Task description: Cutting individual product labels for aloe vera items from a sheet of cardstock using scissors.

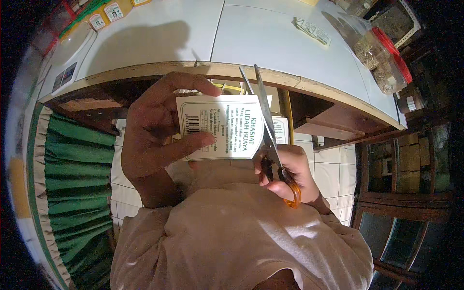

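Observation:
My left hand (pixel 156 127) pinches a white printed paper label (pixel 224 127) between thumb and fingers, holding it up before my chest. The label bears green and black writing, a barcode and a thin border, with cut corners at its right end. In my right hand (pixel 286 170) is a pair of scissors (pixel 268 116) with orange handles, the fingers through the loops. Its blades point away from me and stand apart, lying along the label's right edge. Whether they touch the paper I cannot tell. Below the label, more printed labels (pixel 280 128) show in an open drawer (pixel 284 105).
A white tabletop (pixel 253 36) with a worn wooden edge spans the front. On it lie a paper strip (pixel 312 30), red-lidded plastic jars (pixel 388 58) at right and labelled yellow containers (pixel 114 11) at far left. A green curtain (pixel 79 181) hangs left; a glazed wooden cabinet (pixel 402 203) stands right.

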Motion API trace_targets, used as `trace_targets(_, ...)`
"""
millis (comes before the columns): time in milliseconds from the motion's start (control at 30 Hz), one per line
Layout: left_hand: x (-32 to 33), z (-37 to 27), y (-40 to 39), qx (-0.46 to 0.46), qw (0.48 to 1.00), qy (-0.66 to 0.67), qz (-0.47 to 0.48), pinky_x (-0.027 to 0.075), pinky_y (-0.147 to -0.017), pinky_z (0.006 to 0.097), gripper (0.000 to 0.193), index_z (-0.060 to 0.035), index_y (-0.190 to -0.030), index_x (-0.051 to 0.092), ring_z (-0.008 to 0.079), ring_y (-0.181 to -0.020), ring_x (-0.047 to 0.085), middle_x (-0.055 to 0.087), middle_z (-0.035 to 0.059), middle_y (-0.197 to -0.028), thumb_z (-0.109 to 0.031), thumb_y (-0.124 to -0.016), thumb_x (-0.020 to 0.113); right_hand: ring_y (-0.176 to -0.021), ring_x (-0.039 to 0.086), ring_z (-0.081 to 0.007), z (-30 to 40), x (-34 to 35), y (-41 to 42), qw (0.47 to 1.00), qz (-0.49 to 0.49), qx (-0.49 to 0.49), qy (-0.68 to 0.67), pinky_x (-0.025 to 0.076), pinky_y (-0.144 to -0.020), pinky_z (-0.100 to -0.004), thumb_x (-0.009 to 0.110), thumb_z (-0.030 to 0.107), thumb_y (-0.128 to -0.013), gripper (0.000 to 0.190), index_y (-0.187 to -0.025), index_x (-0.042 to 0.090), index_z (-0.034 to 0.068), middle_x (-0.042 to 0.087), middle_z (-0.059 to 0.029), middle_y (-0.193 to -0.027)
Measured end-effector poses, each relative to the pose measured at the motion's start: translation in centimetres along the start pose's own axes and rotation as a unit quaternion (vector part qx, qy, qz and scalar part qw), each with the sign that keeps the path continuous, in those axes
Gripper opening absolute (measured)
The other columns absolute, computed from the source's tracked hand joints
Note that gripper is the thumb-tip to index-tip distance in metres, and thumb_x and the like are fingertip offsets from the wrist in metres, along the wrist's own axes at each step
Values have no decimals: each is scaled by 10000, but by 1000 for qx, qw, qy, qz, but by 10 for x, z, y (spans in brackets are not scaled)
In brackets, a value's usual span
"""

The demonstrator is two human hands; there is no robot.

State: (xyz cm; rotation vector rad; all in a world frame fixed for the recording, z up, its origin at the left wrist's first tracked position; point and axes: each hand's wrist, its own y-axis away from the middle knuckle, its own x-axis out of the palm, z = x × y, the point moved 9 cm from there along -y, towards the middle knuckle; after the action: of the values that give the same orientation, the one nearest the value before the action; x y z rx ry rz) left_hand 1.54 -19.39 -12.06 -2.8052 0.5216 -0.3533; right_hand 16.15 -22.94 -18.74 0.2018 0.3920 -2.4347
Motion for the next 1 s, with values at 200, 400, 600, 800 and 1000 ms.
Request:
trace_targets(200, 1, -5, 2, 19, 1000, -3, 7, 459, -630, 208, 441, 17, -1019, 466, 134, -795, 563, 570, 100, -866, 81, -604, 600, -639, 530, -125, 5, 1, 3, 1000, -13, 3, -14, 428, -594, -244, 661, 176, -691, 388, -989, 500, -15, 561, -62, -762)
trace_targets(400, -3, -4, 1, 19, 1000, -17, 3, 451, -668, 223, 451, 17, -1019, 470, 132, -806, 557, 570, 91, -864, 79, -594, 607, -640, 513, -132, 3, 1, -1, 1000, 0, 1, -12, 423, -594, -247, 667, 175, -688, 382, -974, 504, -21, 554, -63, -754)
trace_targets(600, -4, -2, 1, -3, 999, -30, 11, 445, -684, 229, 450, 26, -1025, 470, 135, -803, 558, 573, 92, -872, 82, -598, 601, -474, 505, -110, 6, -5, -4, 995, -99, -8, -20, 379, -452, -217, 573, 467, -716, 489, -688, 521, -19, 503, -26, -520)
trace_targets(800, -7, -3, 3, -1, 1000, -16, -8, 441, -689, 231, 440, 35, -1023, 469, 138, -803, 559, 578, 105, -864, 84, -604, 595, -461, 484, -107, 11, -4, -6, 996, -87, -21, 3, 356, -449, -219, 583, 439, -718, 449, -693, 533, -7, 496, -21, -512)
trace_targets(1000, -7, -7, 3, 52, 997, -48, 30, 441, -581, 201, 402, 51, -1019, 467, 122, -736, 562, 577, 117, -849, 67, -632, 575, -601, 523, -144, 3, 0, -1, 999, 9, 28, 31, 422, -571, -247, 679, 194, -675, 324, -886, 542, -9, 555, -63, -687)
